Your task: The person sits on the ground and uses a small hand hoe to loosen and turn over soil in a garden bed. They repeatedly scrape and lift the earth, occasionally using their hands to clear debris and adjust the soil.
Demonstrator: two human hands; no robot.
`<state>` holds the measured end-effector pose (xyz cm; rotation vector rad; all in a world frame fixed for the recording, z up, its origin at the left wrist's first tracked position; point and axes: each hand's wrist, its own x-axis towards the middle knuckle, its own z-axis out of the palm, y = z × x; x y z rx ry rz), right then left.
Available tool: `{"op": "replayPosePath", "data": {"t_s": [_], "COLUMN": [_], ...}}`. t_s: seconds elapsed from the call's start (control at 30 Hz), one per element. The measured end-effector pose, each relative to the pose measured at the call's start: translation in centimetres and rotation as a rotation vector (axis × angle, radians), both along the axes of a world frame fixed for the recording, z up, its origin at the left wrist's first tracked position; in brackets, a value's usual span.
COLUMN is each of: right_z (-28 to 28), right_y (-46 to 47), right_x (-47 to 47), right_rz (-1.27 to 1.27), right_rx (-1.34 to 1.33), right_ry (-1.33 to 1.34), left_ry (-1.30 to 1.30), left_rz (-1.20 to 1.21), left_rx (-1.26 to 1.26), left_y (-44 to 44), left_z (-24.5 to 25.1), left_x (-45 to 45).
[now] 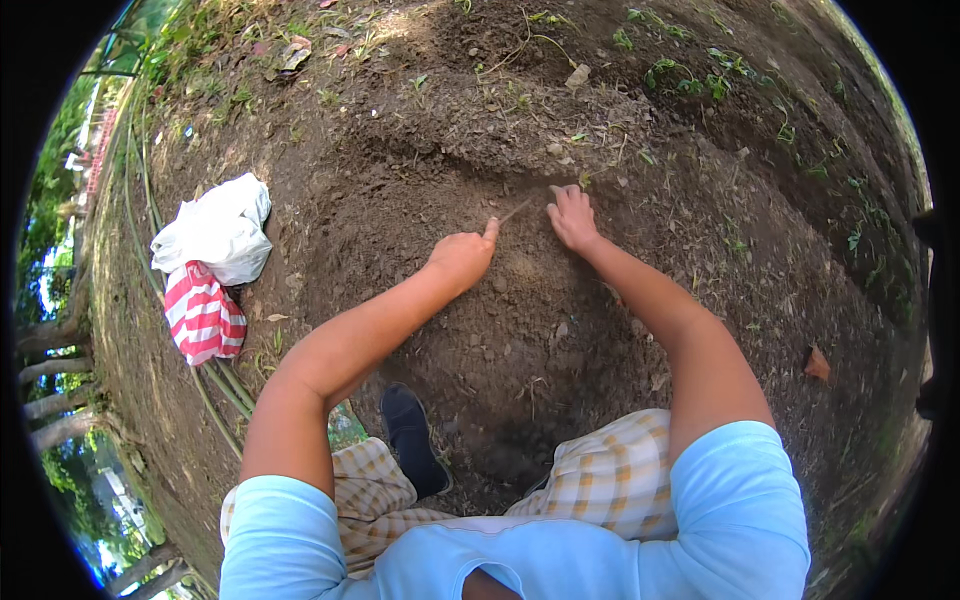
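Observation:
My left hand [466,253] is closed around a thin tool or stick [516,210], with one finger stretched along it. Its tip points up and right over the loose brown soil [420,217]. Just right of that tip, my right hand [573,214] touches the soil at the edge of a low ridge, fingers bent. Whether anything small lies under its fingertips cannot be told. Both forearms reach forward over the bare earth between my legs.
A white plastic bag [217,229] and a red-and-white striped bag [204,315] lie at the left, beside long green stems or poles [229,386]. Leafy vines [705,79] grow at the upper right. A dark shoe [414,439] stands below my hands. A dry leaf [817,364] lies at the right.

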<state>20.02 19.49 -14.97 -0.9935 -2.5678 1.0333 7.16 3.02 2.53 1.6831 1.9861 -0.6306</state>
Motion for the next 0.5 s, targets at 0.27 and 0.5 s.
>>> {"op": "replayPosePath", "data": {"t_s": [0.27,0.5], "right_z": [0.2,6.7], "right_y": [1.0,-4.9], "right_x": [2.0,5.4], "right_rz": [0.614,0.351], "right_rx": [0.278,-0.219], "right_ry": [-0.116,-0.121], "left_ry": [-0.042,-0.006], "left_rz": [-0.169,-0.106], "left_rx": [-0.214,-0.111], "left_y": [-1.5,-4.9], "left_z": [6.5,14.6], "left_x": [0.6,-3.6]}}
